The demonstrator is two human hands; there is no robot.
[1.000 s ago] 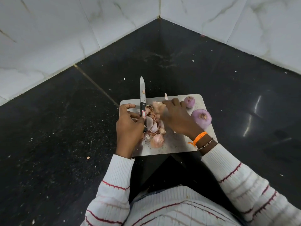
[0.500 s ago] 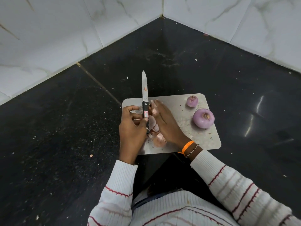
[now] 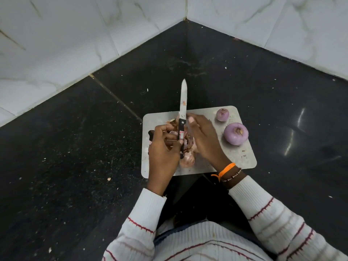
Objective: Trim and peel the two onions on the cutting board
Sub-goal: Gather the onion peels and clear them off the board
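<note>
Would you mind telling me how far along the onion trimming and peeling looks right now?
Largely done: the large onion and small onion sit bare and purple on the cutting board. In hand: the left hand grips the knife, blade pointing away, while the right hand rests on the pile of skins. Left: apparently only clearing those skins.

The left hand [image 3: 163, 147] grips a black-handled knife [image 3: 182, 113], blade pointing away over the cutting board [image 3: 243, 157] on the black counter [image 3: 75, 147]. The right hand [image 3: 204, 137] lies flat-fingered over a pile of onion skins [image 3: 187, 160]. Two peeled purple onions, the small onion [image 3: 222, 114] and the large onion [image 3: 236, 133], sit near the board's right edge.
</note>
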